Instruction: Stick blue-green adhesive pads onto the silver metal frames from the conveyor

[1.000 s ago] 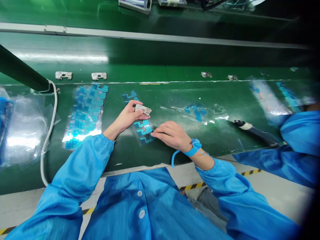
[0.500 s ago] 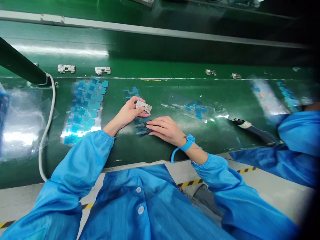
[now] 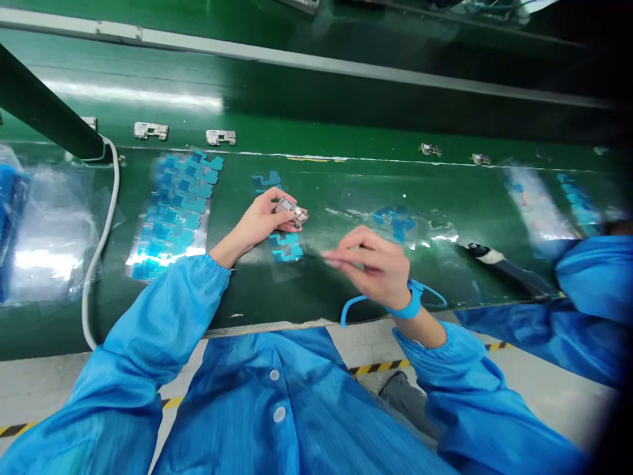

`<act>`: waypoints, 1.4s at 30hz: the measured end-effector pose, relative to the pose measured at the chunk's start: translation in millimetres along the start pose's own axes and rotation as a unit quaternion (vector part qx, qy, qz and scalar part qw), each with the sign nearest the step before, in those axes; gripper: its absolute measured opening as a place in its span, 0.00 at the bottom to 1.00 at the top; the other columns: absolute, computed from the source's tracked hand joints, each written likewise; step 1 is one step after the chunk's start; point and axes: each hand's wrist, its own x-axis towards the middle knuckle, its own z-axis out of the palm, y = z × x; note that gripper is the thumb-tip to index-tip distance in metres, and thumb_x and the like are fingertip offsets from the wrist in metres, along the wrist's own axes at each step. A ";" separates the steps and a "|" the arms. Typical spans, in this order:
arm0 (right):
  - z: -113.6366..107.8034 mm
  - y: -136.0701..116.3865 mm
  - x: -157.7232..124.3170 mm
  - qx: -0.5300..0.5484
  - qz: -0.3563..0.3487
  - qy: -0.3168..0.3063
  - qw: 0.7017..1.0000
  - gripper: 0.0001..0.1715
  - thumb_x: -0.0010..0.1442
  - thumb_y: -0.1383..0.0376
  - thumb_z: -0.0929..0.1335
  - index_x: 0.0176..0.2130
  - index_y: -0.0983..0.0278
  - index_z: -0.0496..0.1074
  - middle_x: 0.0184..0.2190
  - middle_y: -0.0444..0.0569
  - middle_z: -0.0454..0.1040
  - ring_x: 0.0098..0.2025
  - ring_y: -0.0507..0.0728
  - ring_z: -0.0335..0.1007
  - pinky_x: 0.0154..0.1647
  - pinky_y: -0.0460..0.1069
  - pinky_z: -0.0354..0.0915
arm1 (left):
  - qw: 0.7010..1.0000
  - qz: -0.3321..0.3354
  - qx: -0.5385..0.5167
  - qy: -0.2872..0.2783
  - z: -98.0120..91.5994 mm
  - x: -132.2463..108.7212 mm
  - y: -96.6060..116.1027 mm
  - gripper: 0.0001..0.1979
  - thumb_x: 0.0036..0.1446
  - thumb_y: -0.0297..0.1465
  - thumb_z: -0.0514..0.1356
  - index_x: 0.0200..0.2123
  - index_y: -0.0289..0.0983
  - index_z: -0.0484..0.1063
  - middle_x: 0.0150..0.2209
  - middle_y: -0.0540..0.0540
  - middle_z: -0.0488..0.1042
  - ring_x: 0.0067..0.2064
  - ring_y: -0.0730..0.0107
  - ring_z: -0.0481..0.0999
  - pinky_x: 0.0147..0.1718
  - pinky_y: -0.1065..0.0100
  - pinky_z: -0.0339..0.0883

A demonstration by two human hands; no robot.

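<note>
My left hand [image 3: 257,219] is closed around a small silvery circuit board [image 3: 297,214], held tilted above the bench with the thumb on its near side. Just below that hand lies a strip of blue film pieces [image 3: 287,248] on a clear backing, and more blue pieces [image 3: 268,179] show beyond the fingers. To the right, my right hand [image 3: 378,262] is raised with thumb and fingertips pinched together. A faint dark blur sits at those fingertips; I cannot make out what it is. A blue wrist strap [image 3: 411,301] circles my right wrist.
A large sheet of blue film pieces [image 3: 180,204] lies left, beside a white cable [image 3: 101,244] and clear plastic bags [image 3: 54,231]. Several boards [image 3: 221,137] line the green surface behind. Scattered blue film [image 3: 395,221] lies right, near a co-worker's dark-gloved hand [image 3: 514,270].
My right hand has pulled away from the film strip to the right and up, fingers pinched. The strip's blue pieces are now uncovered. The board in my left hand has tilted.
</note>
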 end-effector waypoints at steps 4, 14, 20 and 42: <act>20.8 29.3 25.8 0.128 0.177 0.140 0.966 0.10 0.63 0.54 0.83 0.45 0.51 0.90 0.34 0.45 0.83 0.33 0.55 0.78 0.34 0.53 0.76 | 0.999 0.021 0.019 -0.015 -3.2 -5.8 17.0 0.26 0.63 0.31 0.71 0.63 0.34 0.75 0.40 0.44 0.88 0.30 0.74 0.82 0.30 0.72 0.70; 60.5 73.1 80.6 0.312 0.296 0.132 0.893 0.30 0.47 0.46 0.89 0.37 0.59 0.80 0.29 0.41 0.84 0.31 0.53 0.85 0.38 0.48 0.84 | 1.000 0.013 0.018 0.022 -22.9 -16.4 31.8 0.30 0.60 0.33 0.75 0.56 0.42 0.60 0.48 0.46 0.85 0.34 0.69 0.86 0.35 0.65 0.79; 61.5 70.9 66.7 0.327 0.317 0.119 0.882 0.24 0.52 0.48 0.87 0.37 0.59 0.84 0.32 0.44 0.86 0.34 0.54 0.85 0.42 0.50 0.84 | 0.992 0.047 0.091 0.074 -20.4 -15.7 30.3 0.26 0.57 0.33 0.77 0.57 0.38 0.77 0.44 0.47 0.84 0.34 0.73 0.83 0.36 0.68 0.80; 49.9 48.0 68.4 0.337 0.337 0.121 0.871 0.24 0.48 0.50 0.89 0.35 0.61 0.86 0.29 0.47 0.88 0.31 0.58 0.88 0.36 0.51 0.86 | 0.991 -0.003 -0.034 0.128 -8.6 -22.3 39.2 0.22 0.66 0.45 0.74 0.57 0.41 0.82 0.42 0.48 0.83 0.36 0.68 0.88 0.39 0.61 0.90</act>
